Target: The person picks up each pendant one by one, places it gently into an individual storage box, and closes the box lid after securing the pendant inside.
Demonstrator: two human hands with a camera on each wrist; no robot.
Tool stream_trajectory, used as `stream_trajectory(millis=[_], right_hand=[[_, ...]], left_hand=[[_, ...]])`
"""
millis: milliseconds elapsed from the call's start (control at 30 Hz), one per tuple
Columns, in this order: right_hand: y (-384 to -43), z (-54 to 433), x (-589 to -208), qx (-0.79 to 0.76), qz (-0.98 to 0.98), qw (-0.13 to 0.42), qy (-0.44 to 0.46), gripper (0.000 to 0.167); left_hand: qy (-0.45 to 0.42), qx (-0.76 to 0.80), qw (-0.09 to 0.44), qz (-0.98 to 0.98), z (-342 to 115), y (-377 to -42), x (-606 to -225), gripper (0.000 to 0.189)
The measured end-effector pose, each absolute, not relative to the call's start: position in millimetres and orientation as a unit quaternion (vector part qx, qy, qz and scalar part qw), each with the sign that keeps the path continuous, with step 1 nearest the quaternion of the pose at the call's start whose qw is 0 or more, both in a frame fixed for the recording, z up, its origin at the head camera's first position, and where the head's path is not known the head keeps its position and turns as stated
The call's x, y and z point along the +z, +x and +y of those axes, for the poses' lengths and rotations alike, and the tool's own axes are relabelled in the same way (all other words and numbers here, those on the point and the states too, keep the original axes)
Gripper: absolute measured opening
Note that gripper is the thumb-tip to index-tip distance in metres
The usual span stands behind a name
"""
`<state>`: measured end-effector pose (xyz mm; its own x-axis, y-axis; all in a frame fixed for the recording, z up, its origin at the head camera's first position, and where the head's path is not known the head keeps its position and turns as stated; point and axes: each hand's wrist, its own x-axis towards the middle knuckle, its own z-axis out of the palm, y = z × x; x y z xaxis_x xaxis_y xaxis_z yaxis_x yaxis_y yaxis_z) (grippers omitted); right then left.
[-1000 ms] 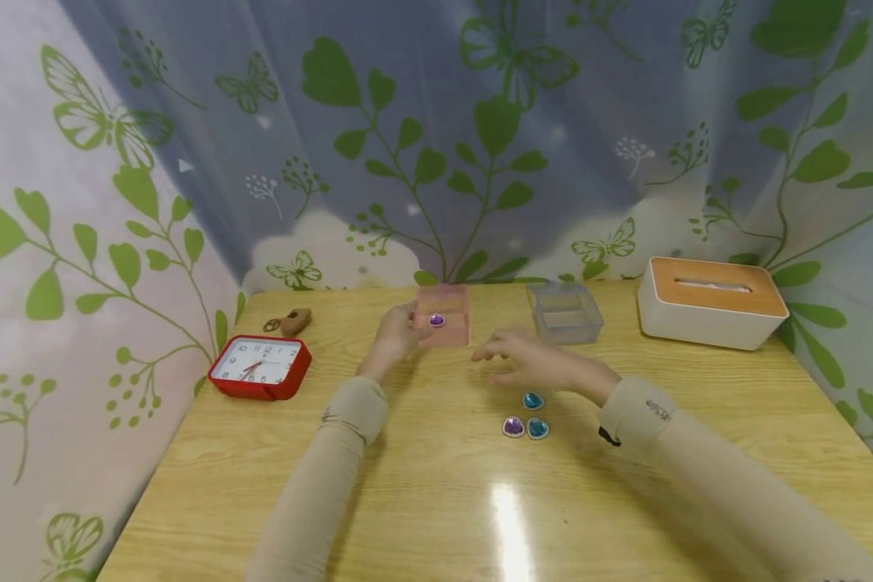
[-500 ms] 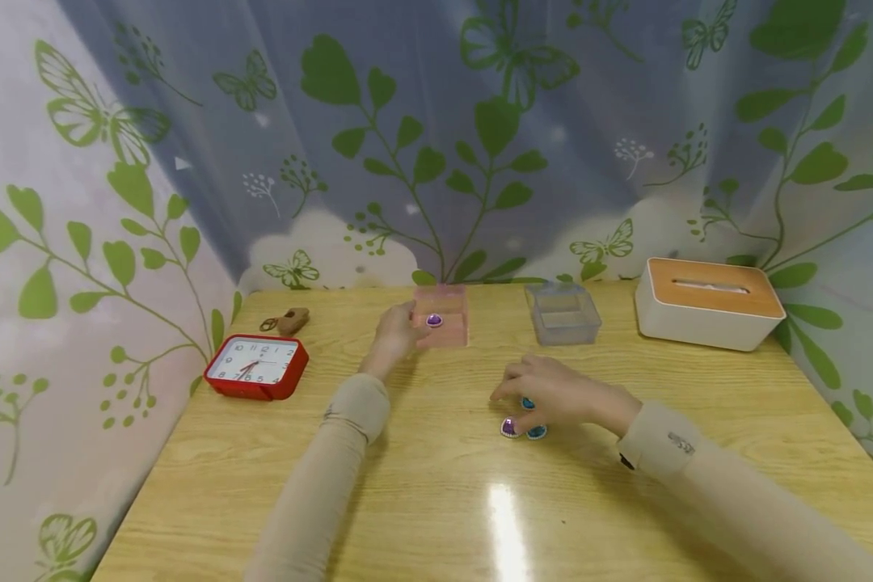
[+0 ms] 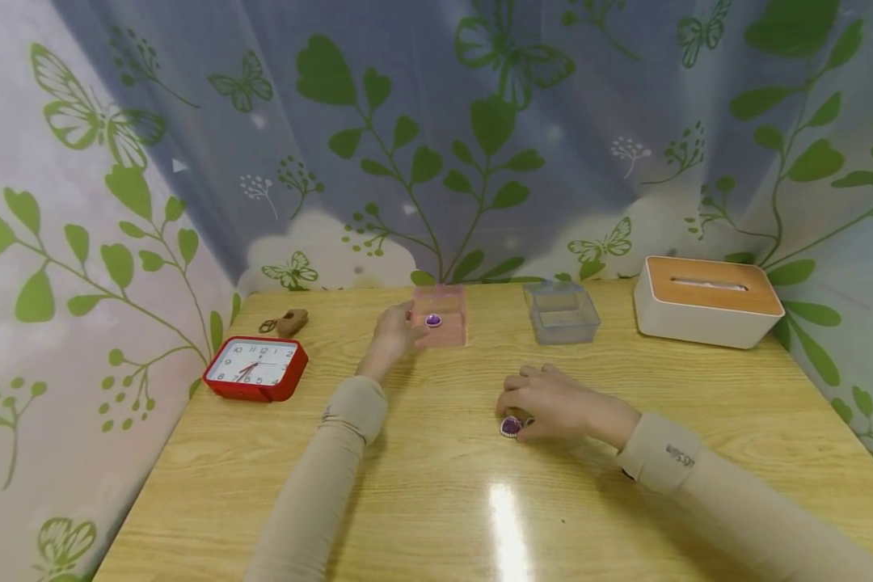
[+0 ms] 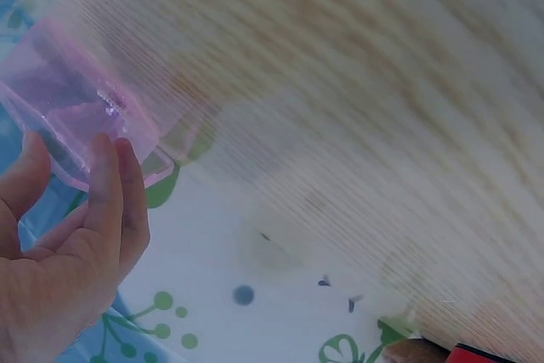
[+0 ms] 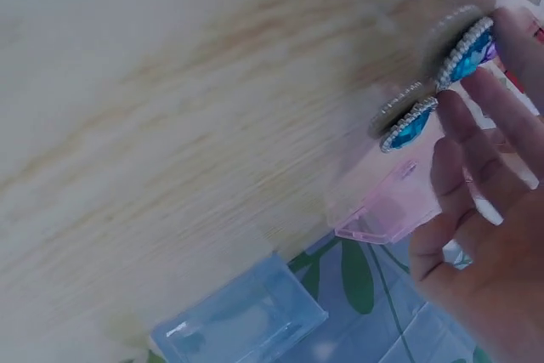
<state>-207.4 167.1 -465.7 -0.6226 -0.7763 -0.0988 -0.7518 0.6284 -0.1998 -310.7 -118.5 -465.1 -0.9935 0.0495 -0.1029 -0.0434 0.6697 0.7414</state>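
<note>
My left hand (image 3: 394,333) is at the left side of a see-through pink box (image 3: 451,330); its fairly straight fingers (image 4: 104,176) touch the wall. Inside the box lies a purple gem with a pale beaded rim (image 3: 433,320). My right hand (image 3: 556,402) is low over the table, above a small group of gems. Another purple gem (image 3: 511,426) shows beside its fingertips. In the right wrist view, two blue heart or drop gems (image 5: 467,55) lie on the wood by the thumb and fingertips, with no clear grip on either. The hand mostly hides them in the head view.
A clear bluish box (image 3: 563,315) stands right of the pink one. Farther right is a white tissue box with a wooden top (image 3: 709,303). At the left sit a red clock (image 3: 258,368) and a small brown object with a ring (image 3: 293,322). A patterned curtain borders the table's back.
My right hand has come down and nearer, from beyond the loose gems to over them, covering the blue ones. My left hand has stayed at the pink box.
</note>
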Motion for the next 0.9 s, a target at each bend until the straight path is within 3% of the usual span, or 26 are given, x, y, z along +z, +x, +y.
stream_trajectory(millis=[367, 667, 900], right_hand=[[-207.8, 165.0, -470.5, -0.017, 0.872, 0.011, -0.489, 0.018], [-213.5, 164.0, -471.5, -0.067, 0.881, 0.086, -0.461, 0.03], [-217.5, 163.3, -471.8, -0.104, 0.874, 0.093, -0.465, 0.029]], left_hand=[[-0.01, 0.412, 0.064, 0.909, -117.1, -308.5, -464.3, 0.069], [-0.005, 0.405, 0.053, 0.913, -116.4, -309.7, -466.1, 0.068], [-0.009, 0.413, 0.057, 0.909, -117.0, -307.7, -464.7, 0.069]])
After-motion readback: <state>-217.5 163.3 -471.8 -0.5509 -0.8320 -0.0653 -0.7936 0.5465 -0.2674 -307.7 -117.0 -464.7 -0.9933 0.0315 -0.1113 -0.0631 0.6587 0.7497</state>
